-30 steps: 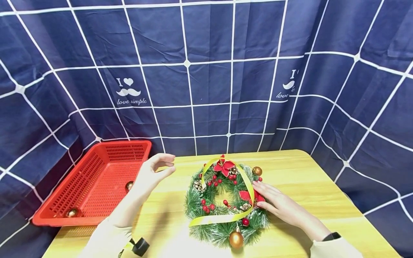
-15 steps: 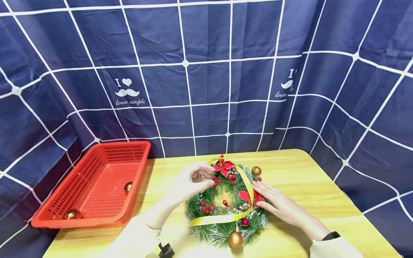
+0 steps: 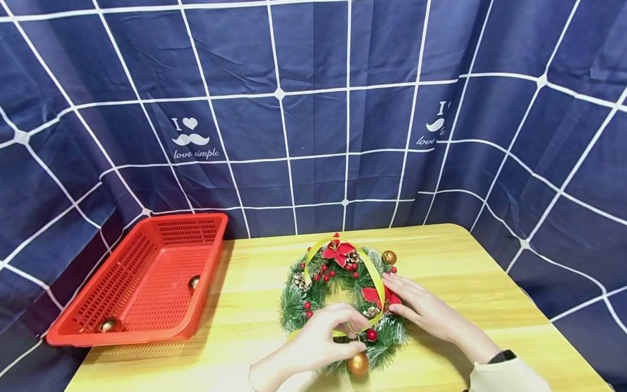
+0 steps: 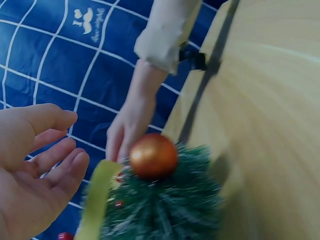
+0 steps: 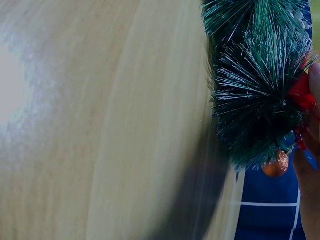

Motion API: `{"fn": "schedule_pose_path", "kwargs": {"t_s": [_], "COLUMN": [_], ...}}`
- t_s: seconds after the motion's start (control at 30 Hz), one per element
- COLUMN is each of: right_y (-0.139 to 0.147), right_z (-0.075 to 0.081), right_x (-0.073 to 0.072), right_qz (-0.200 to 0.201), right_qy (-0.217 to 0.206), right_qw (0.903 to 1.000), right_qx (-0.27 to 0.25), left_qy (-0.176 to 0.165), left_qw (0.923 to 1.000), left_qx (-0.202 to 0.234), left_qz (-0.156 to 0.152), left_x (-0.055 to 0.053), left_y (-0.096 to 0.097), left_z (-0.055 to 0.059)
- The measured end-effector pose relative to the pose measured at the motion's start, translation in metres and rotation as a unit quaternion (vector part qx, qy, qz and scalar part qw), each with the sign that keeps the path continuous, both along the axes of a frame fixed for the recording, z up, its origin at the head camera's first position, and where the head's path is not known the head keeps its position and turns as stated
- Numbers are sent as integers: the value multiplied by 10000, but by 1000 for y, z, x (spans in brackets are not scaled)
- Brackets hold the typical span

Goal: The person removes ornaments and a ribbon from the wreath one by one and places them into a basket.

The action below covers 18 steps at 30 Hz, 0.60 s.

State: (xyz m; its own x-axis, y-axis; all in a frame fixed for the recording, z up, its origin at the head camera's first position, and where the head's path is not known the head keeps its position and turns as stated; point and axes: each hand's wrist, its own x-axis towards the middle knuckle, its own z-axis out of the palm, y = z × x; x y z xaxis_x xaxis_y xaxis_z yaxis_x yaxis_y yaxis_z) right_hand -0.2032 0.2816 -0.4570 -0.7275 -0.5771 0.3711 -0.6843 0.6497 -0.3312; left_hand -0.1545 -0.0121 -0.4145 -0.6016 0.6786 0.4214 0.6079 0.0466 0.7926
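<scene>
A green Christmas wreath [image 3: 292,301] with red berries, pine cones and red poinsettias [image 3: 337,251] lies on the wooden table. Over it loops a yellow ribbon [image 3: 376,275]. My left hand [image 3: 325,335] hovers at the wreath's near side, just above a shiny copper-gold bauble [image 3: 358,363]. In the left wrist view its loosely bent fingers hold nothing, apart from the bauble and ribbon. My right hand [image 3: 425,309] rests with straight fingers on the wreath's right side, by a poinsettia. A glittery gold bauble [image 3: 389,257] sits at the upper right; part of the ribbon is hidden behind my left hand.
A red plastic basket [image 3: 132,341] stands at the table's left, with two metallic baubles [image 3: 108,325] inside, one near each end. Blue curtain [image 3: 313,125] with white grid lines hangs behind the table [image 3: 441,245].
My left hand has come from beside the basket rightward across the wreath, then down toward the near bauble. My right hand has stayed on the wreath's right side.
</scene>
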Motion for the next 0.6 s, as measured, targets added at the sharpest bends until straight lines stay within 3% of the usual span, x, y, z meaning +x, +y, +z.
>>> {"fn": "schedule_pose_path", "kwargs": {"t_s": [0.2,0.37,0.6], "right_y": [-1,-1,0], "right_z": [1,0,0], "right_x": [1,1,1], "right_qz": [-16,8,-6], "right_qy": [9,5,-45], "right_qw": [10000,10000,10000], "right_qx": [14,-83,-75], "left_qy": [567,1051,1849], "left_qw": [9978,9902,9651], "left_qx": [-335,-868,-1789], "left_qz": [103,300,497], "left_x": [7,11,15], "left_y": [3,1,-1], "left_z": [-13,-18,-25]}}
